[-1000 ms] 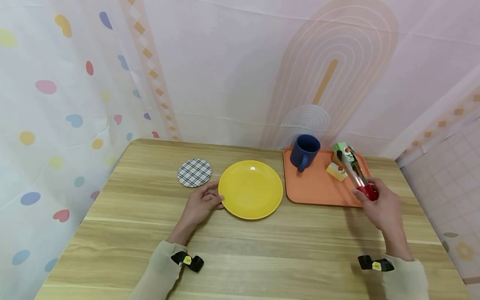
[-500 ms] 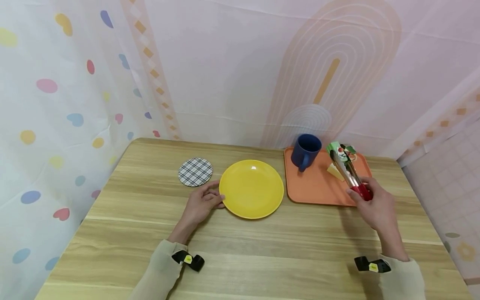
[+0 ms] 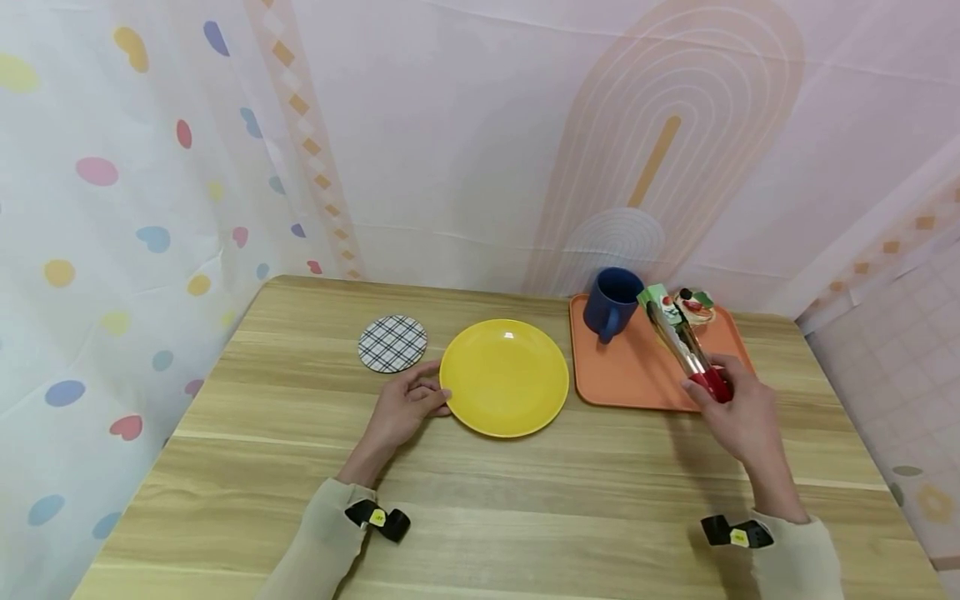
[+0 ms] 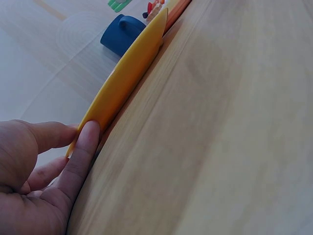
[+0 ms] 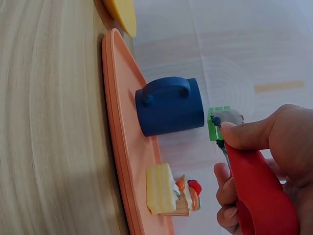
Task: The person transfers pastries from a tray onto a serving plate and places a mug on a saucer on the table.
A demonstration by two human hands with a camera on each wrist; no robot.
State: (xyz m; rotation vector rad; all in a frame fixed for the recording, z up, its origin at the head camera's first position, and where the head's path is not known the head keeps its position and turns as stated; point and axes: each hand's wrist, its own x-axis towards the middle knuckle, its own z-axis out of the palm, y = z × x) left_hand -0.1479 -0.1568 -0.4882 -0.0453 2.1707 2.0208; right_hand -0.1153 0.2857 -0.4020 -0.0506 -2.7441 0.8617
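Observation:
My left hand (image 3: 401, 407) pinches the near left rim of a round yellow plate (image 3: 504, 379); the left wrist view has thumb and finger on either side of its edge. In my right hand (image 3: 742, 425) is a pair of tongs (image 3: 678, 343) with red handles (image 5: 261, 191). Their metal tips grip a green toy cake slice (image 3: 654, 295), held above the orange tray (image 3: 622, 377). A yellow toy cake slice (image 5: 161, 188) and a small fruit-topped tart (image 3: 694, 307) sit on that tray. The tongs mostly hide the yellow slice in the head view.
A dark blue mug (image 3: 613, 304) stands at the tray's back left, close to the carried cake. Left of the plate lies a round plaid coaster (image 3: 392, 343). A patterned curtain (image 3: 450, 150) hangs right behind the wooden table (image 3: 525, 517).
My right hand has moved left with the tongs and the green cake slice, past the tart and closer to the mug. The left hand and the plate have stayed put.

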